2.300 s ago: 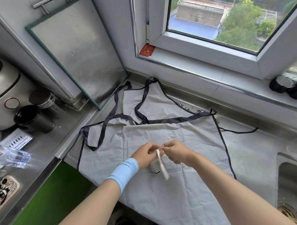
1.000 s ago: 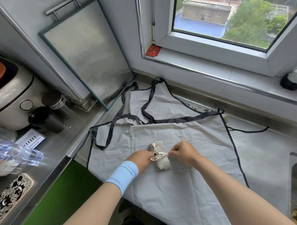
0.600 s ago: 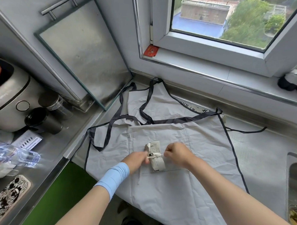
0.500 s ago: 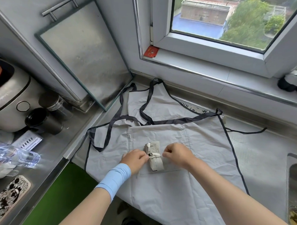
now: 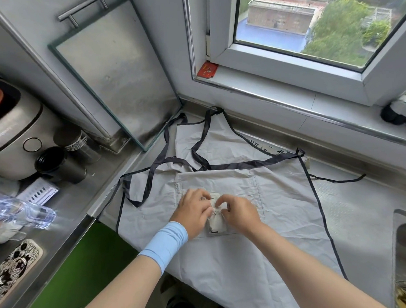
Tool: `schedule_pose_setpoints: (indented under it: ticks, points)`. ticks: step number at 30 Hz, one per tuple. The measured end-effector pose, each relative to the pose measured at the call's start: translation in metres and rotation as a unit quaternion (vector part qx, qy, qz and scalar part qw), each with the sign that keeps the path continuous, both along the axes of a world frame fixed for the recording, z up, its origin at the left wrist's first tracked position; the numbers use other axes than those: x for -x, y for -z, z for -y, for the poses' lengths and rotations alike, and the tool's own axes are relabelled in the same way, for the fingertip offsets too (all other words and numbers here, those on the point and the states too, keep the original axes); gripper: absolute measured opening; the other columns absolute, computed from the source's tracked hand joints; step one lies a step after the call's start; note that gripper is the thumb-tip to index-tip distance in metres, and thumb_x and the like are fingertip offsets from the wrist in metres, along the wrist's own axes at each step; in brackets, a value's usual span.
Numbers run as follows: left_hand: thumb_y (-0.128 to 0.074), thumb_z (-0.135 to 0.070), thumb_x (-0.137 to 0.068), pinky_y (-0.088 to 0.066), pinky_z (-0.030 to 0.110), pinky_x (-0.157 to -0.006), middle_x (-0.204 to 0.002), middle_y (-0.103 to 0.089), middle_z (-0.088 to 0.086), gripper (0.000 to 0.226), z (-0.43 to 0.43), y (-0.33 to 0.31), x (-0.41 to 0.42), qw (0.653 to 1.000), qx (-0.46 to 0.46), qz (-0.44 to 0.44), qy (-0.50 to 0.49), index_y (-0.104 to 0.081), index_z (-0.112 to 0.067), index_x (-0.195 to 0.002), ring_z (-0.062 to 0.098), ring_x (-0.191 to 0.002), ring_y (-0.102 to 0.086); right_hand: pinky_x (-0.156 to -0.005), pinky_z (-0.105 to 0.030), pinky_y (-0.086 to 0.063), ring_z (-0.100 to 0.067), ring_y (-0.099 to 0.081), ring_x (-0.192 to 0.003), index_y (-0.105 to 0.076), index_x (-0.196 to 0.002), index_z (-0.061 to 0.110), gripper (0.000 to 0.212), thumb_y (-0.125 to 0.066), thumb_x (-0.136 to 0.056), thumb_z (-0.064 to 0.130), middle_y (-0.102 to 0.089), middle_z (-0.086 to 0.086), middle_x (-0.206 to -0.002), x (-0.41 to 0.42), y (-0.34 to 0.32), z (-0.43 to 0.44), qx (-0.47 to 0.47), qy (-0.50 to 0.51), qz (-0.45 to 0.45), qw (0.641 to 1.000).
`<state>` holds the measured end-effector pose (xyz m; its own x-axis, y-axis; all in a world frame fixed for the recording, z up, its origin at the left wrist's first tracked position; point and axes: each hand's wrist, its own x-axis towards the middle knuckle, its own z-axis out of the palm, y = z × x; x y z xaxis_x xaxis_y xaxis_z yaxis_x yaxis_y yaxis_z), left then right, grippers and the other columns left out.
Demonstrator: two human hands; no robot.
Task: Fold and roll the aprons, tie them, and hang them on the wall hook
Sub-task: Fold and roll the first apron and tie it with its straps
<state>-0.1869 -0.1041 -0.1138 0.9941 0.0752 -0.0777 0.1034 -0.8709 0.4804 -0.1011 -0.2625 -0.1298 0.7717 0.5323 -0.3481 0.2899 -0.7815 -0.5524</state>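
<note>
A small rolled beige apron bundle [image 5: 215, 222] lies on a grey apron [image 5: 251, 260] spread flat over the counter. The grey apron has dark trim, and its dark straps [image 5: 159, 161] trail toward the back left. My left hand [image 5: 193, 211], with a light blue wristband, sits on the left of the bundle and pinches its thin tie. On the right of the bundle, my right hand [image 5: 238, 212] pinches the same tie over the roll's middle. No wall hook is in view.
A glass-framed board [image 5: 112, 68] leans against the wall at back left. A rice cooker [image 5: 10, 131], dark cups [image 5: 57, 165], a plastic bottle [image 5: 18, 212] and a phone [image 5: 8, 273] crowd the left counter. A sink [image 5: 402, 255] lies at right, under the window sill [image 5: 293, 97].
Both hands have drawn together over the rolled bundle. The tie ends that were pulled out to the sides are now gathered between the fingers at the roll's middle.
</note>
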Motion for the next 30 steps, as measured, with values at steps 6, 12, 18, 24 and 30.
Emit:
schedule_pose_setpoints:
  ticks: [6, 12, 18, 24, 30]
  points:
    - [-0.047, -0.022, -0.097, -0.038, 0.028, -0.082, -0.091, -0.063, -0.003, 0.016, 0.025, -0.005, -0.024, 0.981, 0.148, -0.099, -0.072, -0.06, -0.017, -0.09, 0.016, -0.091, -0.051, -0.056, -0.025, -0.034, -0.013, -0.053, -0.071, -0.071, -0.096, 0.035, 0.019, -0.061, -0.084, 0.026, -0.055, 0.01, -0.067, -0.002, 0.0, 0.004, 0.003, 0.028, -0.019, 0.999]
    - [-0.044, -0.031, -0.097, -0.04, 0.031, -0.083, -0.098, -0.066, -0.002, 0.015, 0.025, -0.001, -0.031, 0.979, 0.133, -0.135, -0.081, -0.058, -0.028, -0.092, 0.018, -0.099, -0.052, -0.049, -0.018, -0.032, -0.005, -0.04, -0.047, -0.071, -0.1, 0.033, 0.02, -0.068, -0.081, 0.033, -0.043, 0.011, -0.048, -0.011, -0.013, 0.016, -0.162, 0.079, -0.117, 0.977]
    - [-0.054, -0.035, -0.092, -0.045, 0.026, -0.069, -0.076, -0.064, -0.01, 0.019, 0.017, -0.003, -0.034, 0.969, 0.158, -0.151, -0.113, -0.066, -0.024, -0.081, 0.013, -0.077, -0.058, -0.052, -0.021, -0.036, -0.004, -0.044, -0.053, -0.078, -0.074, 0.028, 0.007, -0.078, -0.08, 0.033, -0.061, 0.004, -0.056, -0.011, -0.01, 0.017, -0.178, 0.108, -0.127, 0.97]
    - [-0.066, -0.034, -0.087, -0.037, 0.01, -0.058, -0.061, -0.062, -0.015, 0.017, 0.013, 0.0, -0.031, 0.959, 0.214, -0.139, -0.123, -0.073, -0.027, -0.072, -0.004, -0.058, -0.051, -0.058, -0.017, -0.039, -0.005, -0.051, -0.058, -0.072, -0.08, 0.008, 0.009, -0.073, -0.086, 0.015, -0.065, 0.007, -0.064, -0.013, -0.012, 0.018, -0.252, 0.18, -0.23, 0.923]
    - [-0.057, -0.048, -0.086, -0.047, 0.028, -0.066, -0.07, -0.061, -0.004, 0.025, 0.029, 0.003, -0.031, 0.983, 0.092, -0.118, -0.11, -0.071, -0.028, -0.081, 0.016, -0.074, -0.057, -0.041, -0.01, -0.031, 0.001, -0.041, -0.042, -0.065, -0.083, 0.008, 0.007, -0.068, -0.089, 0.007, -0.055, 0.0, -0.062, -0.01, -0.018, 0.013, -0.273, 0.202, -0.289, 0.895]
